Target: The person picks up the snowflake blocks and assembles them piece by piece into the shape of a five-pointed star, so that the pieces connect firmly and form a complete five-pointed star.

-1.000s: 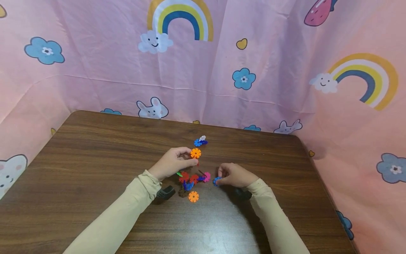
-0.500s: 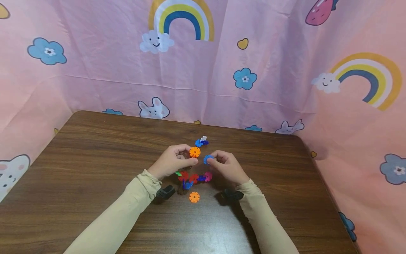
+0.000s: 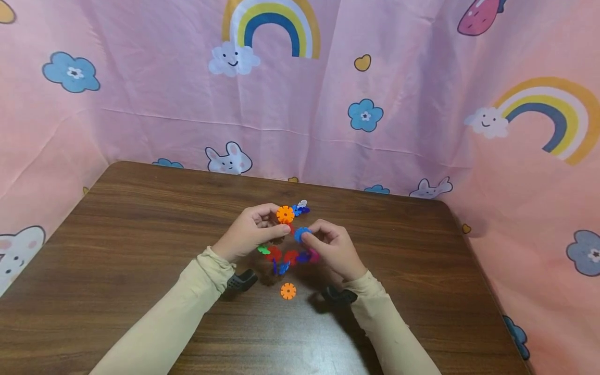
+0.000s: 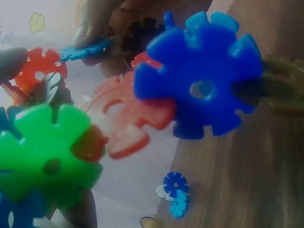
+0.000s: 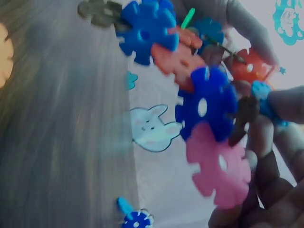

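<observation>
My left hand (image 3: 250, 232) grips a joined chain of notched plastic snowflake discs, with an orange disc (image 3: 285, 214) at its top. Below hang a green disc (image 4: 47, 156), red discs (image 3: 291, 257), a dark blue disc (image 5: 206, 104) and a pink disc (image 5: 216, 166). Between thumb and fingers, my right hand (image 3: 336, 250) pinches a light blue disc (image 3: 301, 234) close to the chain's right side. Whether that disc touches the chain I cannot tell. Parts of the chain are hidden behind the left fingers and the right hand.
One loose orange disc (image 3: 288, 291) lies flat on the wooden table (image 3: 164, 250), nearer me than the chain. Past the hands rests a small joined cluster of blue and white discs (image 3: 299, 209). A patterned pink curtain (image 3: 300, 114) hangs behind the table.
The right hand has brought the light blue disc up and leftward from near the table toward the chain. The left hand has risen slightly with the chain.
</observation>
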Tool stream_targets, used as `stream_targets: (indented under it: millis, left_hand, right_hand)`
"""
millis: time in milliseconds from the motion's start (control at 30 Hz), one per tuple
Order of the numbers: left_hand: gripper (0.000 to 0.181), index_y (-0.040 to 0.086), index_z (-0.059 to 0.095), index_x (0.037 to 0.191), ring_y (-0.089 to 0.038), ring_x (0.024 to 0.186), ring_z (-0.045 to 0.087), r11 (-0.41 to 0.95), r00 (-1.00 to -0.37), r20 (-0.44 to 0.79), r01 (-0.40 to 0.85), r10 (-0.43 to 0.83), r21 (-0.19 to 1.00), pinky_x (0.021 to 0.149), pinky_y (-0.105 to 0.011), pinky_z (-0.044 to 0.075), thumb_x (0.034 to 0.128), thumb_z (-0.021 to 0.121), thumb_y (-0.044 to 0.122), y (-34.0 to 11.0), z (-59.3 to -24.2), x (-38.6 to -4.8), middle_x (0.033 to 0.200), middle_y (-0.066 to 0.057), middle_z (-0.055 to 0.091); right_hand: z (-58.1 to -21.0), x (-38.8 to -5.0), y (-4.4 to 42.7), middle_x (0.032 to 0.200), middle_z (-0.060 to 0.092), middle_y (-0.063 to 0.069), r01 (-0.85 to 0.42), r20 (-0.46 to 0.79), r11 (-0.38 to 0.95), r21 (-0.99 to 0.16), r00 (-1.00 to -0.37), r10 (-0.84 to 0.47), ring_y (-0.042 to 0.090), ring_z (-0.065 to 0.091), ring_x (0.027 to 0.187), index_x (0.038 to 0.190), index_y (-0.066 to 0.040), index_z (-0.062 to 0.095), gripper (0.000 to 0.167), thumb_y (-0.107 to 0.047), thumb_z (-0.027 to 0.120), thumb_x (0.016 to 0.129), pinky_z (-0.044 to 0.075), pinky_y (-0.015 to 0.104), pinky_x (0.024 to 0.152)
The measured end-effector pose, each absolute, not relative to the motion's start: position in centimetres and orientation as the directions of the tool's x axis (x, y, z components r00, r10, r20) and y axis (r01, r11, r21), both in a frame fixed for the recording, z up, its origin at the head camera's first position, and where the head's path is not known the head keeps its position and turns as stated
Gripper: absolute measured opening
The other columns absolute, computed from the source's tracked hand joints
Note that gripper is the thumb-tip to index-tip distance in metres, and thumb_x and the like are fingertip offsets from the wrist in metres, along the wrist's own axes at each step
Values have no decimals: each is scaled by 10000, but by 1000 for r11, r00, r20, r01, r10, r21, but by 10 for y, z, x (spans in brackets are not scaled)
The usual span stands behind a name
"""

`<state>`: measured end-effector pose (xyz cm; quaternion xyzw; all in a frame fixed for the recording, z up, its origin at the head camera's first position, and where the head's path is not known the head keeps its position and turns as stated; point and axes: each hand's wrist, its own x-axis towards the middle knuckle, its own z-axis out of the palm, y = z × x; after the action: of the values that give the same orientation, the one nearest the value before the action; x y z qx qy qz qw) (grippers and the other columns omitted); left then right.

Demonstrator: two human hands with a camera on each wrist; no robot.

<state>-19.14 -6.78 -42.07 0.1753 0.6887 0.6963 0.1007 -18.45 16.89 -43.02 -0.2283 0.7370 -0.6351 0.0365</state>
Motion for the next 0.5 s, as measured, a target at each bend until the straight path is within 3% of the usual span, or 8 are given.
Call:
stream_targets:
  millis: [200, 500]
  left_hand:
    - [244, 24, 664, 1174, -237, 785, 682, -60, -910, 158, 147, 384, 987, 740, -347, 623, 968, 741, 129, -72, -414, -189, 977, -113, 687]
    - [257, 34, 668, 1163, -199, 803, 633, -150, -886, 259, 217, 385, 965, 738, -272, 588, 961, 759, 165, -73, -410, -186, 1002, -63, 677]
  right_hand:
    - [-420, -177, 164, 868, 676, 43, -327, 277, 101, -940, -900, -338, 172, 599, 715, 915, -15, 717, 80, -66, 709, 977, 542, 245, 660]
    - [-410, -169, 159, 894, 684, 76, -415, 369, 145, -898, -890, -267, 193, 594, 825, 930, -40, 755, 60, -66, 718, 970, 518, 267, 727]
